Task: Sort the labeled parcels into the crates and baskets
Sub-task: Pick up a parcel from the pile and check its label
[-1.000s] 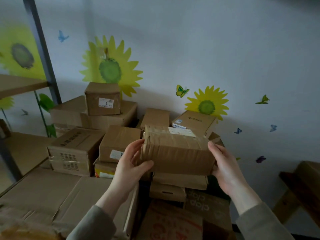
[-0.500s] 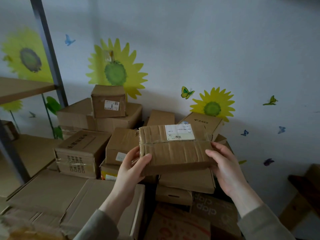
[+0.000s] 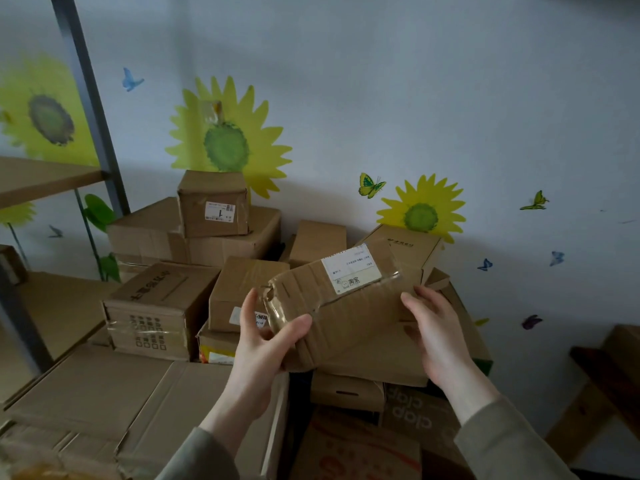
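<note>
Cardboard fills the space between our hands: one flat parcel (image 3: 346,327) held clear above the pile of boxes (image 3: 162,306). Its long axis slants from low on our left to high on our right, and its broad face with the white label (image 3: 353,273) is turned up toward us. Our left hand (image 3: 266,344) grips the lower left end, thumb across the front face and fingers wrapped behind. Our right hand (image 3: 436,327) lies against the upper right end with fingers nearly straight, bracing rather than clasping, so we judge that the left hand carries most of the weight and is the one to lead. Both hands sit at the short ends, and the long edges are free. A flat box (image 3: 377,362) lies just beneath the parcel, and more boxes crowd behind it up to the wall (image 3: 450,98), so there is no room forward or down. A dark shelf post (image 3: 86,91) stands well off to our left. The open way is back toward us and out to our right, above the wooden bench (image 3: 602,368). No crate or basket is in sight, so we cannot tell which way the parcel must go. We judge that the label gets read first.
</note>
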Demonstrator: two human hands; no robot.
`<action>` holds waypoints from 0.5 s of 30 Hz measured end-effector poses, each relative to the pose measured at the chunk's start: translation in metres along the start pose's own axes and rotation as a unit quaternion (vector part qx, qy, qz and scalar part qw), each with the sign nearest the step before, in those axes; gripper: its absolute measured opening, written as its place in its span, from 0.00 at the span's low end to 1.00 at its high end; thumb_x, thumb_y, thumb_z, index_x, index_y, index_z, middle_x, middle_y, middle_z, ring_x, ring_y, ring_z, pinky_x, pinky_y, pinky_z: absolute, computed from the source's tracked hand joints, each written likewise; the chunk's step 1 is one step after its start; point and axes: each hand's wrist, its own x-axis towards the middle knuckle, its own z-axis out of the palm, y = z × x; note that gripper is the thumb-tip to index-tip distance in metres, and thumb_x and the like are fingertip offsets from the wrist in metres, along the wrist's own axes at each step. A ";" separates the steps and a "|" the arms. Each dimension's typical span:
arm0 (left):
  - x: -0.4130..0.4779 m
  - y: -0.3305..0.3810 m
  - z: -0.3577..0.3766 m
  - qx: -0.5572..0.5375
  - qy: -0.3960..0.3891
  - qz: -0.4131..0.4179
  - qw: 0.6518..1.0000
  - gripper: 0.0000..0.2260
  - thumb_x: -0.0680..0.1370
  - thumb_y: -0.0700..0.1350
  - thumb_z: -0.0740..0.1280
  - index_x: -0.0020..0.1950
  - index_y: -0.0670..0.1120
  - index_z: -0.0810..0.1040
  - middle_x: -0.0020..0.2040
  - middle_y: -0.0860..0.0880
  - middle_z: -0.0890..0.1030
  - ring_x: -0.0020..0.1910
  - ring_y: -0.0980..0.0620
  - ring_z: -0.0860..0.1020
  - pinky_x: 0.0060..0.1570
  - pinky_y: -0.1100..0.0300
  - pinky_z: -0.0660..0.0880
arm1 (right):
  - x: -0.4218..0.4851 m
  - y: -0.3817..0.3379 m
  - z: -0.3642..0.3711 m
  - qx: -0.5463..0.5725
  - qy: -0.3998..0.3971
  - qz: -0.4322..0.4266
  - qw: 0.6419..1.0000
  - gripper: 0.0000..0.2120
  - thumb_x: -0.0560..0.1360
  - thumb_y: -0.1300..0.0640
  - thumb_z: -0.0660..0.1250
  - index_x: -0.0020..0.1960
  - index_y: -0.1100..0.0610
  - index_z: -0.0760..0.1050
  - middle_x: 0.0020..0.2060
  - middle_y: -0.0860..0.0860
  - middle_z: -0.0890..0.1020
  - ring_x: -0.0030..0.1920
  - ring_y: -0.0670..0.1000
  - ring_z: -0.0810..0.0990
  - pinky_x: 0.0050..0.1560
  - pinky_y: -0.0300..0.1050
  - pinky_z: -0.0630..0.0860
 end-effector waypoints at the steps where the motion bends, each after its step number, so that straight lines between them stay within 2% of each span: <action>1: 0.001 -0.003 0.000 0.028 0.005 0.028 0.999 0.48 0.62 0.50 0.79 0.73 0.64 0.53 0.61 0.46 0.74 0.56 0.48 0.77 0.54 0.49 0.77 | -0.002 0.003 0.002 -0.018 0.009 0.021 1.000 0.21 0.75 0.54 0.68 0.67 0.55 0.70 0.58 0.52 0.77 0.59 0.53 0.76 0.64 0.56 0.72; 3: 0.002 -0.008 0.002 0.134 0.028 0.093 0.986 0.52 0.58 0.56 0.81 0.73 0.67 0.52 0.64 0.51 0.70 0.62 0.51 0.73 0.61 0.49 0.73 | -0.009 0.008 0.008 -0.010 -0.015 0.070 0.997 0.16 0.75 0.51 0.68 0.61 0.55 0.72 0.53 0.52 0.80 0.54 0.53 0.79 0.56 0.54 0.77; 4: 0.001 -0.009 0.005 0.191 0.037 0.122 0.973 0.52 0.58 0.56 0.80 0.73 0.66 0.52 0.63 0.54 0.67 0.63 0.54 0.69 0.63 0.51 0.71 | -0.013 0.011 0.012 0.010 -0.038 0.091 0.995 0.16 0.75 0.49 0.67 0.59 0.56 0.74 0.52 0.53 0.82 0.53 0.54 0.80 0.52 0.52 0.78; 7: -0.003 -0.011 0.011 0.302 0.031 0.197 0.932 0.49 0.61 0.49 0.80 0.69 0.68 0.50 0.60 0.55 0.61 0.61 0.56 0.64 0.63 0.57 0.66 | -0.017 0.019 0.021 0.038 -0.100 0.109 0.988 0.27 0.67 0.37 0.68 0.61 0.51 0.77 0.54 0.51 0.83 0.57 0.54 0.80 0.57 0.56 0.76; 9: -0.005 -0.014 0.011 0.323 0.002 0.229 0.918 0.45 0.61 0.50 0.81 0.65 0.68 0.53 0.62 0.56 0.61 0.63 0.58 0.64 0.63 0.58 0.66 | -0.019 0.020 0.023 0.041 -0.118 0.104 0.987 0.30 0.63 0.34 0.66 0.60 0.49 0.78 0.54 0.50 0.83 0.57 0.54 0.80 0.58 0.56 0.76; 10: -0.006 -0.015 0.010 0.319 -0.018 0.235 0.918 0.43 0.60 0.54 0.80 0.65 0.69 0.56 0.63 0.57 0.63 0.64 0.58 0.65 0.63 0.58 0.67 | -0.019 0.021 0.024 0.043 -0.129 0.101 0.986 0.31 0.63 0.33 0.66 0.60 0.49 0.78 0.54 0.50 0.83 0.57 0.54 0.80 0.59 0.56 0.75; 12: -0.010 -0.012 0.010 0.251 -0.061 0.207 0.943 0.36 0.59 0.64 0.76 0.62 0.69 0.61 0.63 0.56 0.70 0.62 0.56 0.73 0.59 0.55 0.74 | -0.021 0.020 0.023 0.038 -0.151 0.093 0.983 0.32 0.63 0.32 0.67 0.60 0.51 0.78 0.54 0.50 0.83 0.59 0.55 0.79 0.62 0.58 0.72; 13: -0.012 -0.010 0.011 0.196 -0.075 0.186 0.960 0.31 0.61 0.64 0.75 0.60 0.65 0.64 0.60 0.54 0.73 0.58 0.54 0.76 0.52 0.56 0.77 | -0.021 0.021 0.022 0.032 -0.153 0.092 0.983 0.33 0.63 0.32 0.67 0.60 0.52 0.78 0.54 0.51 0.83 0.59 0.55 0.79 0.62 0.58 0.72; 15: -0.013 -0.005 0.013 0.099 -0.070 0.136 0.983 0.23 0.68 0.60 0.73 0.56 0.59 0.67 0.55 0.50 0.76 0.50 0.54 0.80 0.43 0.60 0.78 | -0.024 0.020 0.019 0.025 -0.152 0.091 0.984 0.34 0.62 0.34 0.69 0.61 0.53 0.78 0.53 0.52 0.84 0.58 0.55 0.80 0.61 0.58 0.74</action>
